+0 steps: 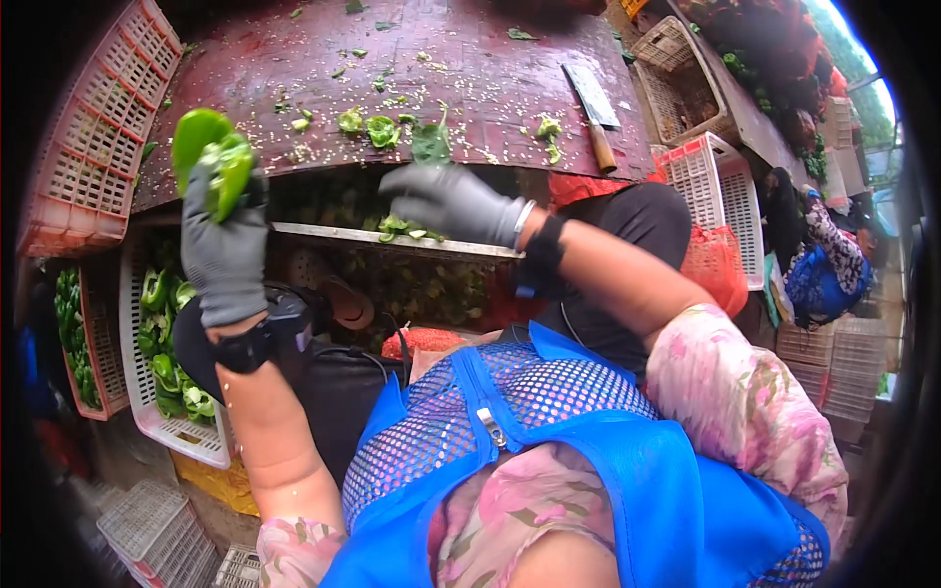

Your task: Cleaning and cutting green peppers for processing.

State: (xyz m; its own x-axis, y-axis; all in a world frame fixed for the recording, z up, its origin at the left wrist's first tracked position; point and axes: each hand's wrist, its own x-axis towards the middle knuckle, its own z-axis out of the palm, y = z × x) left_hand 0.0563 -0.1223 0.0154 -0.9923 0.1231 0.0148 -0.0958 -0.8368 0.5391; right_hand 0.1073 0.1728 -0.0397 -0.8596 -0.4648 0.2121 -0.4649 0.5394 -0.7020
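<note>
My left hand [223, 250], in a grey glove, is closed around split green bell pepper pieces [227, 171] beside the table's left end. Pale inner ribs show on the nearer piece. My right hand [456, 204], also gloved in grey, hovers at the table's near edge, fingers stretched leftward and slightly blurred. It appears to hold nothing. Torn pepper cores [382, 131] and a dark green leaf [430, 143] lie just beyond it. Pale seeds are scattered over the dark red tabletop [284, 59]. Under my right hand, green scraps [402, 229] rest on a pale ledge.
A cleaver [591, 113] lies at the table's right, wooden handle toward me. Left of my knees stands a white crate [181, 443] with cut peppers. A pink crate [96, 118] leans at the table's left end. Another person [833, 260] is at the far right.
</note>
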